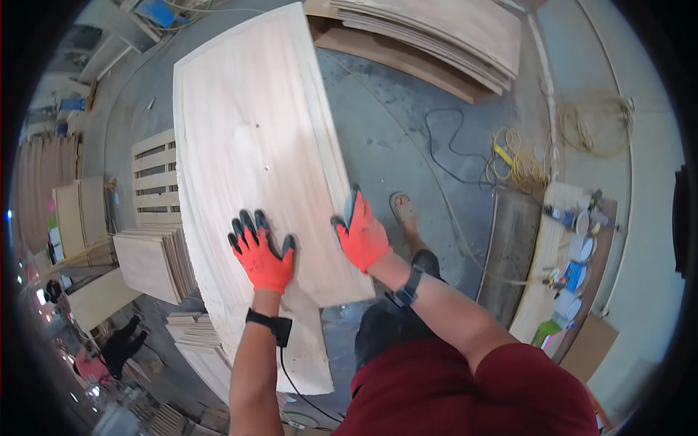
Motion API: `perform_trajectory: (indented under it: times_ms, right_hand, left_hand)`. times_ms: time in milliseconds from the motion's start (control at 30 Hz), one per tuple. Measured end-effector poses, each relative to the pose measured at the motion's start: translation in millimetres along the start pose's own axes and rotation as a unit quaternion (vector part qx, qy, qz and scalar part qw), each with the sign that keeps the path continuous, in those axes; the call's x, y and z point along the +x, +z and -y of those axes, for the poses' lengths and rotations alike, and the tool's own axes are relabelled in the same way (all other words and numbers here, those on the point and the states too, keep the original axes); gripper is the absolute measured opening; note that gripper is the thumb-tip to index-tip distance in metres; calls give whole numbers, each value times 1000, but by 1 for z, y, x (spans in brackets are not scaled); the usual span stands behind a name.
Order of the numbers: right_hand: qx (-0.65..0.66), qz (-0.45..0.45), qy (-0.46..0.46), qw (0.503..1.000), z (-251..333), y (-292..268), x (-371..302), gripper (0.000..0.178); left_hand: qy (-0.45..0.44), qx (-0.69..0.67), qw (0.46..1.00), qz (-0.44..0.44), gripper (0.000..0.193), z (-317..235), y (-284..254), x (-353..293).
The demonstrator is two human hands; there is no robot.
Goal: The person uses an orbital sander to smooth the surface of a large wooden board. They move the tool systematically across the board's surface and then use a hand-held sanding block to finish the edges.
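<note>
A large pale wooden panel [247, 145] lies in front of me, on top of another light board [309, 356] whose rough edges stick out on the left and near sides. My left hand [263, 261], in a red glove with dark fingertips, rests flat on the panel's near part with fingers spread. At the panel's right edge, my right hand [363, 236] wears a matching glove. Its thumb lies on the upper face and its fingers are together along the edge, gripping it. Two small dark marks show in the panel's middle.
Stacked boards [436, 29] stand at the far right. A yellow coiled hose [516, 160] and dark cable lie on the floor. Tools and containers line a shelf [538, 291] at right. On the left are a slatted pallet [155, 178], board stacks [149, 265] and another person [120, 349].
</note>
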State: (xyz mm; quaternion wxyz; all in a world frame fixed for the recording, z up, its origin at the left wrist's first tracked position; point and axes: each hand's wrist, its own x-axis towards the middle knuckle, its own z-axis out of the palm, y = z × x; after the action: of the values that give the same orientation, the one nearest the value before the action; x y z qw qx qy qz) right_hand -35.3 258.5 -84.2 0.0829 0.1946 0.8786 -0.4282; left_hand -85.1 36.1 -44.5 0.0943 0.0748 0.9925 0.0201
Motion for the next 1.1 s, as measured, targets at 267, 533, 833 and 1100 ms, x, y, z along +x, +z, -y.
perform_trajectory:
  times_ms: [267, 533, 833, 1100]
  right_hand:
    - [-47, -39, -22, 998, 81, -36, 278, 85]
    - [-55, 25, -22, 998, 132, -53, 429, 78]
    - [-39, -18, 16, 999, 117, -37, 335, 77]
    - [26, -17, 10, 999, 32, -15, 92, 75]
  left_hand:
    - [-9, -54, 998, 39, 70, 8, -2, -3]
    - [-48, -100, 992, 61, 68, -3, -16, 12]
    - [-23, -86, 996, 15, 80, -6, -19, 10]
    - [-53, -17, 998, 37, 72, -11, -9, 1]
